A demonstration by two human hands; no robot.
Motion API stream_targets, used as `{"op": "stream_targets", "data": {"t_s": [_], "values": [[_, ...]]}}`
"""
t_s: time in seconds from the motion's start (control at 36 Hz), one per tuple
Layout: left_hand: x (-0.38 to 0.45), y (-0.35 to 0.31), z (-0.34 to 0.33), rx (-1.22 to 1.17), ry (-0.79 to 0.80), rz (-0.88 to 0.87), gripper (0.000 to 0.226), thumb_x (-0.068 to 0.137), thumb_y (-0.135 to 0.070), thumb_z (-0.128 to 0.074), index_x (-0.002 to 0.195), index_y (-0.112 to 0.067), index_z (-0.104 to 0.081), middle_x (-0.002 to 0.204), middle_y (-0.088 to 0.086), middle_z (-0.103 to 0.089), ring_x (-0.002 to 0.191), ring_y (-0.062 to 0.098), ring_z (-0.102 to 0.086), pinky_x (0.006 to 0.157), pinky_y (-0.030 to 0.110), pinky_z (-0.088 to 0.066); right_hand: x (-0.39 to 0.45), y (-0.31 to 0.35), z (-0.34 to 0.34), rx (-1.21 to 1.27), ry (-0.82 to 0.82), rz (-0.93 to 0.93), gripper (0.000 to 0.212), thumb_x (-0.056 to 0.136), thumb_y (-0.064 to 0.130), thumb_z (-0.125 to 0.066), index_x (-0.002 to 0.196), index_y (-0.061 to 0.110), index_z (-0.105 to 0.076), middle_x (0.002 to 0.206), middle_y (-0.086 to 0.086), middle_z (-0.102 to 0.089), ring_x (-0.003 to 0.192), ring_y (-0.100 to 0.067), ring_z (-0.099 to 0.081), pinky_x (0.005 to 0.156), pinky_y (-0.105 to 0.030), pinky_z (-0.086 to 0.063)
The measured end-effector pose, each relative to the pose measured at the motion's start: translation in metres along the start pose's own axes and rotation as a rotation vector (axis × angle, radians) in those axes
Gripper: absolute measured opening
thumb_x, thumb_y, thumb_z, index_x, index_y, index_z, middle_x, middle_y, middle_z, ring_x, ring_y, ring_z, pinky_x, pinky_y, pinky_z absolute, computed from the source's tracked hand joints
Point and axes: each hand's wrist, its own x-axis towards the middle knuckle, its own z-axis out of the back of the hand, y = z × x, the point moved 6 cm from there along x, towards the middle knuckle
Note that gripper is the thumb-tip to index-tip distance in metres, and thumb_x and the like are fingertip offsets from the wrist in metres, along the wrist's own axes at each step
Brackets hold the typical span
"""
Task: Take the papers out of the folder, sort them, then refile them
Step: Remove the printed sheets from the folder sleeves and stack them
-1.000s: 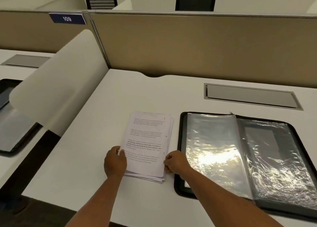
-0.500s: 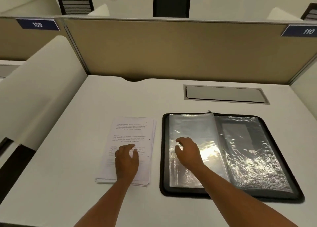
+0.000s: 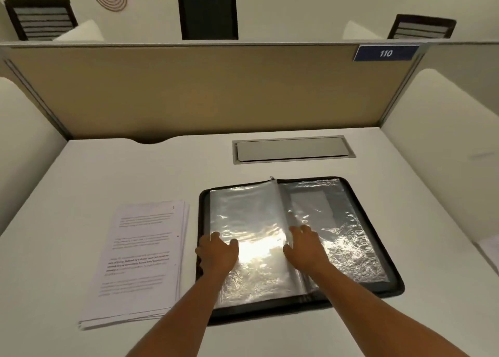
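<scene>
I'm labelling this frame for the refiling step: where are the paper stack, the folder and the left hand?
Paper stack point(image 3: 140, 262), head view: middle of the top sheet.
Folder point(image 3: 378, 251), head view: right-hand plastic sleeve.
Left hand point(image 3: 217, 254), head view: back of the hand.

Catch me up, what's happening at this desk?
A person is working on an open black zip folder of clear plastic sleeves lying on the white desk. The left hand rests on the left-hand sleeves near the folder's edge, and the right hand lies by the spine, fingers at the sleeve edges. A stack of printed white papers lies beside the folder, to its left, already out and not yet refiled.
</scene>
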Motion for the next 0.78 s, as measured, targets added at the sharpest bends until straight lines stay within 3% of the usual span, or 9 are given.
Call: {"op": "stream_targets", "data": {"t_s": [0.11, 0.22, 0.33, 0.39, 0.47, 0.56, 0.64, 0.69, 0.78], "values": [[0.001, 0.001, -0.006, -0.002, 0.054, 0.137, 0.064, 0.09, -0.045, -0.055, 0.143, -0.009, -0.046, 0.142, 0.016, -0.044, 0.126, 0.035, -0.047, 0.099, 0.042, -0.043, 0.002, -0.011, -0.008, 0.022, 0.079, 0.044, 0.046, 0.093, 0.034, -0.056, 0.134, 0.012, -0.054, 0.123, -0.015, -0.061, 0.112, -0.032, -0.06, 0.094, -0.035, -0.047], [-0.007, -0.003, -0.006, -0.441, 0.104, 0.191, 0.021, 0.097, -0.026, -0.058, 0.105, -0.006, -0.057, 0.1, 0.007, -0.054, 0.079, 0.019, -0.056, 0.059, 0.026, -0.046, 0.009, -0.013, -0.004, 0.102, 0.073, 0.085, 0.027, 0.094, 0.033, -0.056, 0.11, 0.012, -0.062, 0.102, -0.01, -0.064, 0.094, -0.027, -0.062, 0.087, -0.035, -0.052], [-0.014, -0.008, -0.01, -0.621, 0.149, 0.171, 0.029, 0.097, -0.018, -0.055, 0.069, -0.009, -0.054, 0.073, 0.008, -0.056, 0.066, 0.018, -0.053, 0.058, 0.026, -0.044, 0.016, -0.022, -0.001, 0.162, 0.078, 0.088, 0.023, 0.094, 0.034, -0.058, 0.108, 0.017, -0.066, 0.104, -0.006, -0.064, 0.091, -0.02, -0.062, 0.081, -0.03, -0.051], [-0.016, -0.011, -0.015, -0.601, 0.169, 0.149, 0.026, 0.093, -0.025, -0.056, 0.072, -0.01, -0.055, 0.075, 0.01, -0.056, 0.066, 0.018, -0.052, 0.062, 0.027, -0.043, 0.016, -0.027, 0.005, 0.2, 0.044, 0.072, 0.011, 0.092, 0.031, -0.058, 0.092, 0.024, -0.066, 0.093, -0.002, -0.062, 0.083, -0.017, -0.059, 0.071, -0.026, -0.043], [-0.022, -0.023, -0.021, -0.611, 0.209, 0.142, 0.015, 0.095, -0.02, -0.057, 0.081, -0.016, -0.062, 0.088, 0.006, -0.061, 0.079, 0.017, -0.057, 0.07, 0.03, -0.046, 0.017, -0.038, 0.01, 0.274, -0.007, 0.057, 0.022, 0.086, 0.022, -0.056, 0.064, 0.021, -0.055, 0.072, -0.001, -0.056, 0.066, -0.018, -0.056, 0.057, -0.028, -0.039], [-0.028, -0.039, -0.026, -0.719, 0.277, 0.14, 0.013, 0.092, -0.021, -0.06, 0.082, -0.013, -0.065, 0.089, 0.006, -0.063, 0.084, 0.021, -0.06, 0.079, 0.036, -0.05, 0.016, -0.045, 0.015, 0.293, -0.002, 0.061, 0.019, 0.092, 0.02, -0.059, 0.099, 0.009, -0.073, 0.099, -0.01, -0.069, 0.09, -0.024, -0.066, 0.077, -0.034, -0.051], [-0.035, -0.054, -0.034, -0.809, 0.369, 0.141, 0.012, 0.092, -0.018, -0.063, 0.084, -0.011, -0.069, 0.081, 0.005, -0.067, 0.077, 0.02, -0.064, 0.074, 0.034, -0.053, 0.012, -0.051, 0.022, 0.376, 0.035, 0.039, 0.029, 0.096, 0.024, -0.06, 0.122, 0.013, -0.069, 0.118, -0.003, -0.067, 0.107, -0.02, -0.065, 0.09, -0.027, -0.047], [-0.039, -0.066, -0.039, -0.854, 0.4, 0.131, 0.009, 0.09, -0.013, -0.062, 0.087, -0.008, -0.069, 0.079, 0.008, -0.068, 0.07, 0.02, -0.066, 0.067, 0.031, -0.054, 0.011, -0.057, 0.026, 0.447, 0.038, 0.043, 0.027, 0.096, 0.025, -0.061, 0.12, 0.017, -0.069, 0.116, 0.002, -0.07, 0.101, -0.013, -0.063, 0.086, -0.023, -0.044], [-0.046, -0.082, -0.047, -0.972, 0.398, 0.168, 0.015, 0.089, -0.003, -0.053, 0.083, -0.007, -0.066, 0.071, 0.009, -0.064, 0.059, 0.019, -0.063, 0.06, 0.03, -0.053, 0.009, -0.067, 0.029, 0.615, 0.068, -0.001, 0.017, 0.095, 0.026, -0.062, 0.108, 0.022, -0.072, 0.096, 0.006, -0.071, 0.085, -0.014, -0.064, 0.084, -0.036, -0.055]]}}
